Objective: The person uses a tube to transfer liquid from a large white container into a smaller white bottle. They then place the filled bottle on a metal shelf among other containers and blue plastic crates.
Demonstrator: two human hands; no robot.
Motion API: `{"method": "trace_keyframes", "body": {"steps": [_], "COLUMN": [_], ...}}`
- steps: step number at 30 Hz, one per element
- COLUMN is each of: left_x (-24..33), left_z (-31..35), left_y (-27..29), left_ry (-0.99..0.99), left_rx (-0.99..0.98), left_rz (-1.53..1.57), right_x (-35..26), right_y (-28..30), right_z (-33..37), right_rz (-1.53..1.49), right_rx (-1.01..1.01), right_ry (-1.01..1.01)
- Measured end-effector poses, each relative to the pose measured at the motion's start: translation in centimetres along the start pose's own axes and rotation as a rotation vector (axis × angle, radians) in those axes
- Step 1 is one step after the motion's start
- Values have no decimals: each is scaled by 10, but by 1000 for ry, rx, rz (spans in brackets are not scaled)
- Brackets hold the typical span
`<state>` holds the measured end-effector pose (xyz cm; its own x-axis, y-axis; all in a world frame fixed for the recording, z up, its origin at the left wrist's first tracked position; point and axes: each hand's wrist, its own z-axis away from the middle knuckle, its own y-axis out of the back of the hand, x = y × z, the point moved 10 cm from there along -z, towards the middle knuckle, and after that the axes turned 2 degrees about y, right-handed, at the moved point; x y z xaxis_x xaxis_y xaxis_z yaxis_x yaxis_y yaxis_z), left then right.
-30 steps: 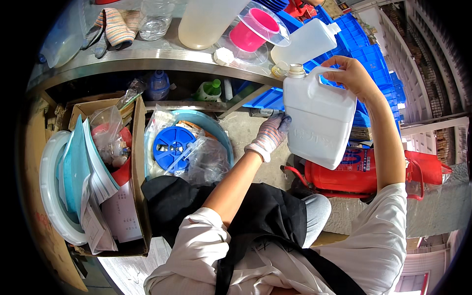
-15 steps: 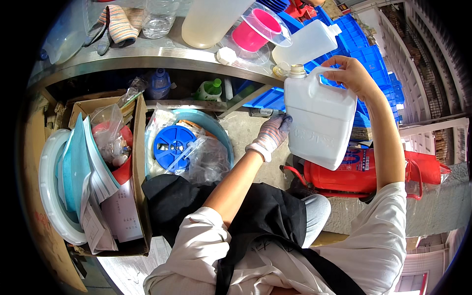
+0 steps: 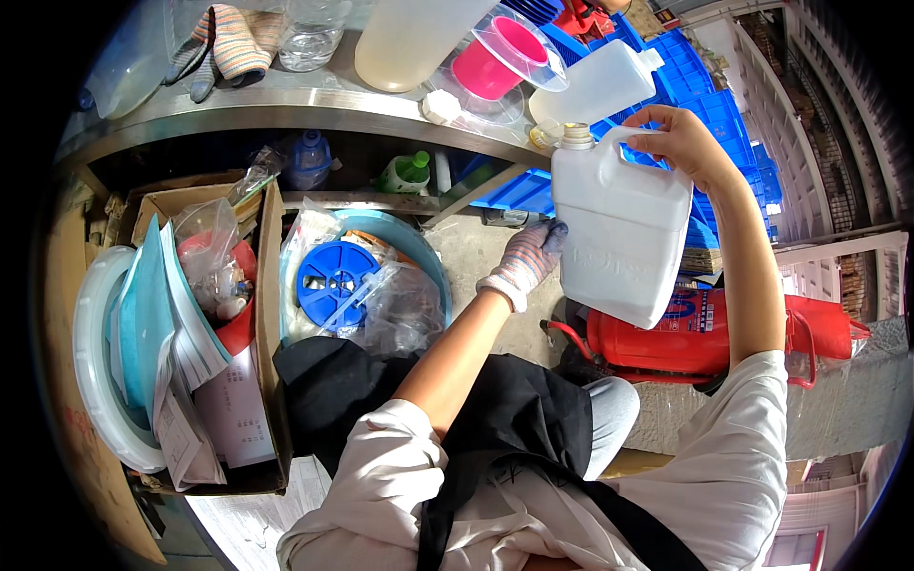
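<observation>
A white plastic jug [image 3: 624,228] with a moulded handle hangs tilted in front of the metal table's edge. My right hand [image 3: 674,145] is bare and closed around the top of its handle. On the jug's left side, my left hand [image 3: 531,255] in a striped knit glove with grey fingertips grips the lower wall; some of its fingers are hidden. The jug's neck [image 3: 577,136] has no cap on it and sits close to a small yellowish clear piece [image 3: 546,133] at the table edge. A white cap [image 3: 441,107] lies on the tabletop.
On the metal table [image 3: 286,107] stand a pink spool [image 3: 497,59], a translucent jug [image 3: 600,84], a large cloudy container [image 3: 409,43] and striped gloves [image 3: 238,43]. Below are a blue tub [image 3: 443,285] and a cardboard box [image 3: 276,324]. A red fire extinguisher [image 3: 657,328] lies right.
Both hands keep their hold on the jug, which stays in nearly the same place. Only a very slight shift of the whole view shows.
</observation>
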<state>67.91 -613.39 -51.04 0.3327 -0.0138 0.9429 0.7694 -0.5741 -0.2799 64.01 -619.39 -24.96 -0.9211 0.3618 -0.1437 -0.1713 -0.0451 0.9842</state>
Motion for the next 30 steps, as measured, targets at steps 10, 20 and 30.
{"method": "trace_keyframes", "body": {"steps": [10, 20, 30], "left_x": [6, 2, 0], "left_z": [-2, 0, 2], "left_y": [9, 3, 0], "left_ry": [-13, -4, 37], "left_rx": [20, 13, -19], "left_rz": [2, -20, -41], "right_x": [7, 5, 4], "right_y": [4, 0, -3], "right_z": [3, 2, 1], "right_rz": [-38, -15, -8], "right_rx": [9, -3, -17], "right_ry": [-18, -14, -4]}}
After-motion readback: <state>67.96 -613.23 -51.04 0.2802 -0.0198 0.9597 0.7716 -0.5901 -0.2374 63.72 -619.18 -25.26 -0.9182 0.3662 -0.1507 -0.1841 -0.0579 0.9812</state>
